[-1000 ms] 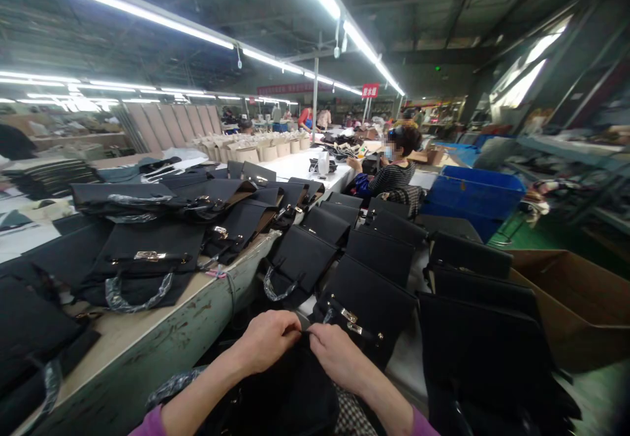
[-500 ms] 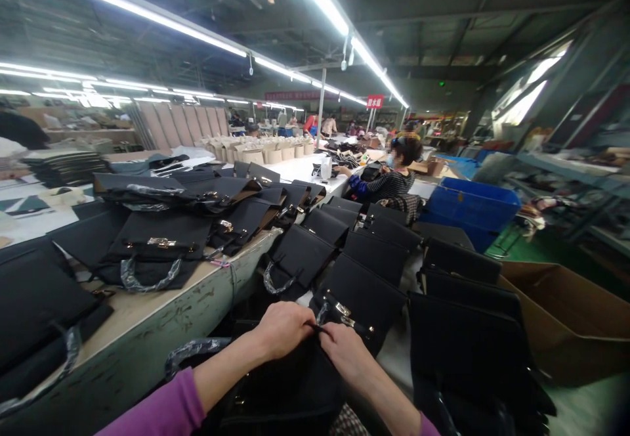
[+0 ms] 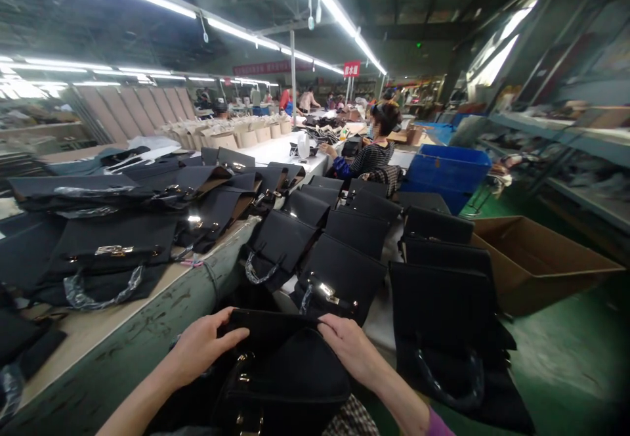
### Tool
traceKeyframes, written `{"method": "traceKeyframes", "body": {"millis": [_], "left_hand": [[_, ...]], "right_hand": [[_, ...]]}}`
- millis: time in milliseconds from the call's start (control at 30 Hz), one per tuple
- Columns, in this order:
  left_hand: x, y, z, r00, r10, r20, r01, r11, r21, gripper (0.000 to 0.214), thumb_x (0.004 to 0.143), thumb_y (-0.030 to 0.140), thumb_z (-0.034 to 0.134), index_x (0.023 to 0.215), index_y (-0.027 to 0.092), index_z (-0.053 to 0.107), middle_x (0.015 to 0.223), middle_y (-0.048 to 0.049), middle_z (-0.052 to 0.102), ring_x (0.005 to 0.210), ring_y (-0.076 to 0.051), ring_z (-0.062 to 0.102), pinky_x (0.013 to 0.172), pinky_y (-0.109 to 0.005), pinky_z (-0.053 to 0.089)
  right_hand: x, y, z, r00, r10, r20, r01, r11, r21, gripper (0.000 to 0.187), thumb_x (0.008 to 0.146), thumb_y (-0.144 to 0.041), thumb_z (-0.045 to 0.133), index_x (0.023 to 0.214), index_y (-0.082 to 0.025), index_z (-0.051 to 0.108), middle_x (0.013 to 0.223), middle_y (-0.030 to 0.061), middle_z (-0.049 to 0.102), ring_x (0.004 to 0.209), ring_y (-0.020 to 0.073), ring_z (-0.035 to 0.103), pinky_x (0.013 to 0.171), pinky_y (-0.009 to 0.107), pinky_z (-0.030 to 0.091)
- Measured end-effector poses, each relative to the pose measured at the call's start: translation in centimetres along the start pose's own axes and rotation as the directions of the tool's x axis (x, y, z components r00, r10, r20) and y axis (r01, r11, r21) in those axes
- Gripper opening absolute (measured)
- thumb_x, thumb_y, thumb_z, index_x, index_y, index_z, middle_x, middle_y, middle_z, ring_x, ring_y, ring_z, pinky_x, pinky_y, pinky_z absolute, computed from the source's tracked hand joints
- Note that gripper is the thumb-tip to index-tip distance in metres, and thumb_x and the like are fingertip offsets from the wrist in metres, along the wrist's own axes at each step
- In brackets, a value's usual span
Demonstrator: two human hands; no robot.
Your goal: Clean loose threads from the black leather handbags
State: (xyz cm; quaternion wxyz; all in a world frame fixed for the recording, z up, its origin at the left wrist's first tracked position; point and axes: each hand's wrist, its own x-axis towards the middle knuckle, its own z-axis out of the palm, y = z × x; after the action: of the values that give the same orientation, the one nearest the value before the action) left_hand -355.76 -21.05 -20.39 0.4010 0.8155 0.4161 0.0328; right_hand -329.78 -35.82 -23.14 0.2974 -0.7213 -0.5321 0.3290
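Note:
A black handbag (image 3: 280, 370) with small gold fittings rests on my lap at the bottom centre. My left hand (image 3: 199, 350) grips its upper left edge, fingers curled over the rim. My right hand (image 3: 350, 349) holds the upper right corner the same way. Just beyond my hands stands another black bag (image 3: 339, 282) with a gold clasp and a plastic-wrapped handle.
Rows of black handbags (image 3: 433, 291) stand ahead and to the right. More bags (image 3: 113, 252) lie on the long worktable (image 3: 123, 331) at left. A person in a striped top (image 3: 369, 157) sits farther along. A blue bin (image 3: 447, 170) and a cardboard box (image 3: 531, 262) stand at right.
My hands were pinched together at the middle of the bag's top. They have moved apart to its two upper corners, and the view has shifted a little right and down.

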Motion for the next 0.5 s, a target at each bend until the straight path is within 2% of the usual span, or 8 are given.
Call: {"method": "traceKeyframes", "body": {"millis": [67, 133, 200, 300, 400, 467, 500], "left_hand": [[-0.3, 0.3, 0.7, 0.999, -0.02, -0.03, 0.023, 0.991, 0.13, 0.035, 0.087, 0.052, 0.048, 0.094, 0.022, 0.064, 0.09, -0.0022, 0.073, 0.085, -0.023, 0.066, 0.076, -0.028, 0.046], [-0.7, 1.1, 1.2, 0.999, -0.014, -0.039, 0.023, 0.97, 0.243, 0.032, 0.09, 0.05, 0.046, 0.085, 0.022, 0.062, 0.086, -0.0019, 0.071, 0.082, -0.022, 0.065, 0.073, -0.028, 0.043], [-1.0, 1.7, 1.5, 0.999, -0.004, -0.049, 0.018, 0.952, 0.305, 0.03, 0.092, 0.046, 0.044, 0.083, 0.022, 0.06, 0.085, -0.002, 0.07, 0.082, -0.022, 0.064, 0.072, -0.028, 0.041], [-1.0, 2.4, 1.8, 0.999, 0.005, -0.044, 0.009, 0.946, 0.323, 0.027, 0.094, 0.044, 0.044, 0.085, 0.023, 0.058, 0.087, -0.0017, 0.069, 0.083, -0.021, 0.064, 0.072, -0.028, 0.039], [-0.8, 2.7, 2.0, 0.999, 0.001, -0.039, 0.012, 0.944, 0.33, 0.026, 0.094, 0.044, 0.045, 0.084, 0.023, 0.058, 0.087, -0.0014, 0.07, 0.084, -0.021, 0.064, 0.071, -0.028, 0.039], [-0.7, 2.8, 1.9, 0.999, -0.001, -0.041, 0.015, 0.943, 0.332, 0.025, 0.093, 0.044, 0.046, 0.085, 0.023, 0.059, 0.088, -0.0015, 0.07, 0.085, -0.022, 0.064, 0.073, -0.028, 0.039], [-0.7, 2.8, 1.8, 0.999, -0.004, -0.039, 0.016, 0.945, 0.327, 0.025, 0.093, 0.043, 0.046, 0.086, 0.023, 0.059, 0.089, -0.0013, 0.07, 0.085, -0.022, 0.064, 0.073, -0.028, 0.04]], "right_hand": [[0.0, 0.1, 0.0, 0.999, -0.022, -0.044, 0.024, 0.999, 0.031, 0.025, 0.097, -0.025, 0.041, 0.1, -0.022, 0.066, 0.095, 0.0017, 0.072, 0.089, 0.0177, 0.066, 0.078, 0.027, 0.045], [-0.3, 0.0, -0.1, 0.989, -0.071, -0.13, 0.071, 0.997, -0.003, 0.021, 0.096, -0.027, 0.045, 0.107, -0.023, 0.063, 0.106, 0.002, 0.07, 0.099, 0.0183, 0.063, 0.086, 0.028, 0.044], [-0.7, -0.3, -0.2, 0.97, -0.152, -0.187, 0.132, 0.984, -0.117, 0.017, 0.097, -0.029, 0.048, 0.1, -0.024, 0.064, 0.109, 0.0025, 0.066, 0.102, 0.0191, 0.06, 0.089, 0.03, 0.044], [-1.1, -1.3, -0.2, 0.959, -0.236, -0.16, 0.164, 0.916, -0.366, 0.017, 0.094, -0.032, 0.055, 0.088, -0.021, 0.066, 0.105, 0.0064, 0.062, 0.099, 0.0233, 0.056, 0.086, 0.036, 0.046], [-0.8, -2.0, 0.1, 0.975, -0.183, -0.125, 0.085, 0.829, -0.553, 0.014, 0.086, -0.03, 0.067, 0.088, -0.016, 0.068, 0.104, 0.0122, 0.061, 0.096, 0.0293, 0.055, 0.082, 0.043, 0.049], [-0.3, -1.9, 0.3, 0.984, -0.144, -0.107, 0.061, 0.829, -0.555, 0.015, 0.081, -0.029, 0.072, 0.085, -0.015, 0.068, 0.107, 0.0139, 0.061, 0.1, 0.0314, 0.054, 0.084, 0.045, 0.049], [0.0, -1.7, 0.4, 0.987, -0.131, -0.095, 0.065, 0.861, -0.505, 0.014, 0.08, -0.027, 0.073, 0.081, -0.015, 0.067, 0.109, 0.0133, 0.061, 0.101, 0.0309, 0.054, 0.085, 0.044, 0.048]]}}
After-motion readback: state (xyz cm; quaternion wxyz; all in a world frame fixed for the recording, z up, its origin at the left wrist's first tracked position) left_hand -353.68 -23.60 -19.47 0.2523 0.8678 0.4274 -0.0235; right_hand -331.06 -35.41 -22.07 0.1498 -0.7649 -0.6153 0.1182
